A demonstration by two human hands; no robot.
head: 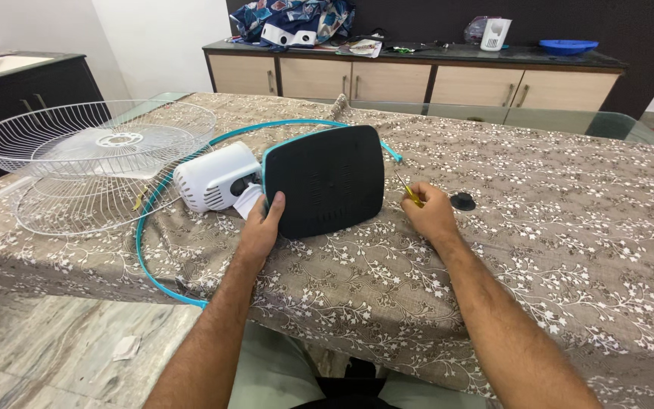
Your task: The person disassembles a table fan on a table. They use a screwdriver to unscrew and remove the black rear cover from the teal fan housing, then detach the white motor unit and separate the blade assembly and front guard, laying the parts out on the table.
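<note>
Here, seen from the head camera, a long table covered with a brown cloth (539,250) patterned in small white flowers fills most of the view, its glass edge showing at the far side. The left hand (263,223) grips the lower left corner of a dark, rounded-square fan base (327,182) with a teal rim, which is tipped up on edge so that its underside faces the camera. Attached behind it lies the white motor housing (210,180), resting on the cloth. The right hand (429,212) is closed around a small yellow-handled screwdriver (410,193), just to the right of the base. A small black round cap (462,201) lies on the cloth just beside that hand. A teal ring (145,250) loops around the motor and hangs past the near edge of the table. Two white wire fan guards (92,151) sit stacked at the left end. Beyond the table stands a beige sideboard (387,79) with a dark top, carrying a patterned cloth bundle, a white part and a blue dish (567,46). The floor below is pale marble.
</note>
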